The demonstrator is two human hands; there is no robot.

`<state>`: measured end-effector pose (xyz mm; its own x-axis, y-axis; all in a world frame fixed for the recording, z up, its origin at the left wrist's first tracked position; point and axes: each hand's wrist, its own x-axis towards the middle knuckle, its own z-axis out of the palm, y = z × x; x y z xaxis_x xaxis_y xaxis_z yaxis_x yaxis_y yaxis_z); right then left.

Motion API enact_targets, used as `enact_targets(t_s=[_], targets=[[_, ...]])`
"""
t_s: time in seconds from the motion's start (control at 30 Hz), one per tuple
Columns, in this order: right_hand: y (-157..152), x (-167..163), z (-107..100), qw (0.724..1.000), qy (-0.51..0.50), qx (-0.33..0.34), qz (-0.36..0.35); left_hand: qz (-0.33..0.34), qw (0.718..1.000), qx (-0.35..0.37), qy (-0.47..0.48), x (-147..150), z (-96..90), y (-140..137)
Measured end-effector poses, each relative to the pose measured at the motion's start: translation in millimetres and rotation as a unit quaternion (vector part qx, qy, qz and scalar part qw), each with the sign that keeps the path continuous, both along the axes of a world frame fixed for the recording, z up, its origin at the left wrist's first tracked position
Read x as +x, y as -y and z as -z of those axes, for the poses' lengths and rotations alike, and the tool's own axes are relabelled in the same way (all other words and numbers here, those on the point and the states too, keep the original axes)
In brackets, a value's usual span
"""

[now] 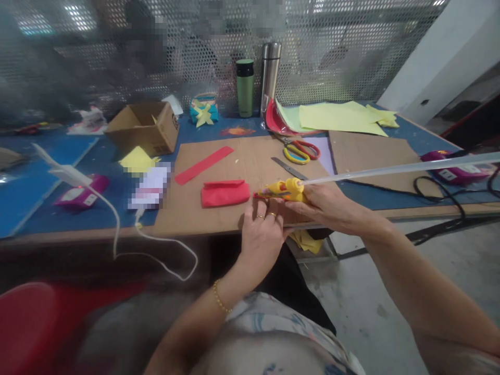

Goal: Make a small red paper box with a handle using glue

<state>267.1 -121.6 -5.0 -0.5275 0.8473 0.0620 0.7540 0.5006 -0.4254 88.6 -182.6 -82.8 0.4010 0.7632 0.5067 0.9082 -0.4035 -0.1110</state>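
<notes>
My right hand point(326, 205) is closed around a yellow hot glue gun point(292, 188), its nozzle pointing left. A long, pale glue stick point(390, 169) runs out of its back to the right. Just below the nozzle, my left hand point(262, 224) has its fingers bent over a small red paper piece point(256, 196), mostly hidden by the fingers and the gun. Left of my hands lies a folded red paper bundle point(225, 194), and behind it a flat red strip point(204, 165). All of these are over a brown cardboard sheet point(179, 216).
Scissors point(299, 151) and a grey blade point(288, 167) lie behind the gun. A cardboard box point(142, 127), a green tumbler point(245, 88) and a steel flask point(270, 73) stand farther back. A white cable point(117, 224) hangs over the table's front edge. Yellow paper point(339, 117) lies back right.
</notes>
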Motion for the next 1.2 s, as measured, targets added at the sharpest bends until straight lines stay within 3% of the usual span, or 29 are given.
enact_targets(t_s=[0.23,0.5,1.2], targets=[[-0.3,2.3,-8.2,0.999,0.002,-0.033,-0.012,-0.009,1.0,0.012,-0.01,0.5,-1.7,0.0],[-4.3,0.3,1.4,1.0,0.002,0.016,-0.018,-0.008,1.0,0.007,-0.008,0.1,-0.5,1.2],[-0.7,4.1,-8.2,1.0,0.019,-0.005,-0.006,-0.013,1.0,-0.002,-0.012,-0.1,0.7,1.0]])
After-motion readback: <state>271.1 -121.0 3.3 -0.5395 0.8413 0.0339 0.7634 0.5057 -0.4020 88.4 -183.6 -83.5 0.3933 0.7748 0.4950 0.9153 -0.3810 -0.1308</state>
